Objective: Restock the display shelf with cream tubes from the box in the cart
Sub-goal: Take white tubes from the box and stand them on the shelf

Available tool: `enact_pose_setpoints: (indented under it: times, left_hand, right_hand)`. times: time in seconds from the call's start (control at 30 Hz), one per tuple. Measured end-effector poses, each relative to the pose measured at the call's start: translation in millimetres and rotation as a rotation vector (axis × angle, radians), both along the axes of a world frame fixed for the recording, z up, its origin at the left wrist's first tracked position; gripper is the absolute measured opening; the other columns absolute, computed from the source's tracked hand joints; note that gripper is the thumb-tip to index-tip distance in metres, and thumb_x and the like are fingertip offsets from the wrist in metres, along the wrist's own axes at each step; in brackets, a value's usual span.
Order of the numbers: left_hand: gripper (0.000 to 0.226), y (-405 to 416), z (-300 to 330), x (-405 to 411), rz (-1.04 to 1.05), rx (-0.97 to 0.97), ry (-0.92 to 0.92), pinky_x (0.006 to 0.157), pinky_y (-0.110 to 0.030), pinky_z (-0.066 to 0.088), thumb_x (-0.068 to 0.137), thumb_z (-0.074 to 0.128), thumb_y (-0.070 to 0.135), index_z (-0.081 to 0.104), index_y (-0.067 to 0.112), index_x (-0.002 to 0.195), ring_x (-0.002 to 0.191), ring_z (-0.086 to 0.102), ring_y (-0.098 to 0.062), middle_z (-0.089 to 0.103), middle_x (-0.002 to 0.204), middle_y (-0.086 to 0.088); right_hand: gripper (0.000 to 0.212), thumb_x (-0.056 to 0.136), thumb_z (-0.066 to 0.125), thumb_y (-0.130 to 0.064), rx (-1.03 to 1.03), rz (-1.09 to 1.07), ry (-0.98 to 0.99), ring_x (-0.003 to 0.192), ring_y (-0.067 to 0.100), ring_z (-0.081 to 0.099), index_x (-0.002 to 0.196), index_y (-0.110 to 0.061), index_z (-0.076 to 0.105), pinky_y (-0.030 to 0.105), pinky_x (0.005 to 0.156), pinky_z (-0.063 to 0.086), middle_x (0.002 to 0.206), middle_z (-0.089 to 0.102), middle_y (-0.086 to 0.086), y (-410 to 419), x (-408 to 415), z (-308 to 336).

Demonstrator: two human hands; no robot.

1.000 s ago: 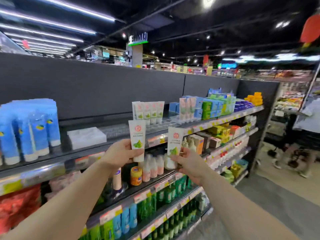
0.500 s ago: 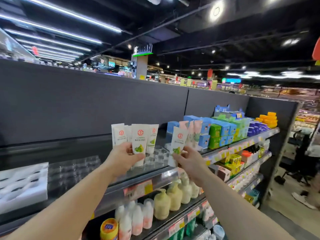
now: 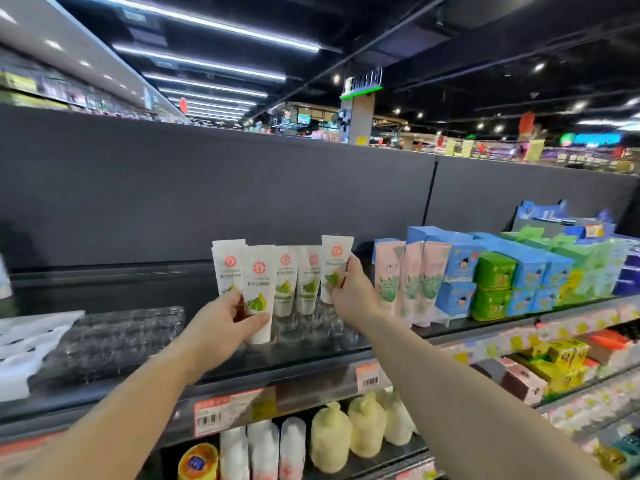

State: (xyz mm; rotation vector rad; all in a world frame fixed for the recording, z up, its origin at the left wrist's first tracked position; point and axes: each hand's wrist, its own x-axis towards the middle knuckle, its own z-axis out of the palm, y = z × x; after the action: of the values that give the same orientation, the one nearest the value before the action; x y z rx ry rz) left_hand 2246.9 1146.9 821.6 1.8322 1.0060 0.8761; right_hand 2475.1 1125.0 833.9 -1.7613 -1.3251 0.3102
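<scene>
Almost no text is readable here

We see a round red logo on each cream tube point(image 3: 259, 285) and a barcode on the price tag point(image 3: 370, 378), but the characters are too blurred.

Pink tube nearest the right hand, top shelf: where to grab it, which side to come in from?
Take the pink tube around its upper body, below the flat crimped top, coming from the front. It stands upright on its cap, with more pink tubes tight on its right and the right hand holding a white cream tube on its left.
</scene>
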Motion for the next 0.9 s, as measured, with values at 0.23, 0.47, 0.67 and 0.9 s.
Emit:
enact_pose_setpoints:
  times: [0.23,0.47,0.67,0.9]
  left_hand:
    - [0.029,-8,-3,6,0.074,-0.004,-0.003,0.071,-0.014,0.044,0.090,0.065,0.025,0.053,0.037,0.113,0.101,0.059,0.000,0.062,0.113,0.022]
    - [0.035,-10,-5,9,0.116,-0.028,-0.005,0.081,-0.020,0.047,0.089,0.066,0.023,0.052,0.034,0.119,0.111,0.058,-0.006,0.061,0.124,0.016]
    - [0.035,-12,-4,8,0.105,-0.026,-0.009,0.074,-0.016,0.047,0.090,0.065,0.024,0.053,0.032,0.122,0.110,0.058,-0.006,0.060,0.124,0.016]
    - [0.033,-10,-1,1,0.052,-0.038,-0.030,0.077,-0.017,0.048,0.091,0.063,0.025,0.052,0.033,0.120,0.111,0.058,-0.007,0.060,0.124,0.018]
  right_hand:
    - [0.034,0.092,0.054,-0.018,-0.105,-0.012,-0.005,0.093,0.015,0.053,0.120,-0.026,0.037,0.031,0.080,0.042,0.111,0.059,-0.009,17,13,-5]
    - [0.027,0.091,0.054,-0.023,-0.185,0.019,-0.004,0.094,0.017,0.056,0.113,-0.019,0.039,0.037,0.083,0.049,0.110,0.058,-0.002,26,15,-11]
    - [0.021,0.096,0.051,-0.023,-0.272,-0.003,-0.102,0.090,0.016,0.045,0.103,-0.018,0.032,0.031,0.076,0.036,0.105,0.050,0.001,25,12,-2]
    - [0.045,0.090,0.058,-0.009,-0.376,-0.069,-0.144,0.113,0.026,0.055,0.129,-0.008,0.034,0.033,0.080,0.045,0.125,0.051,0.009,33,7,4]
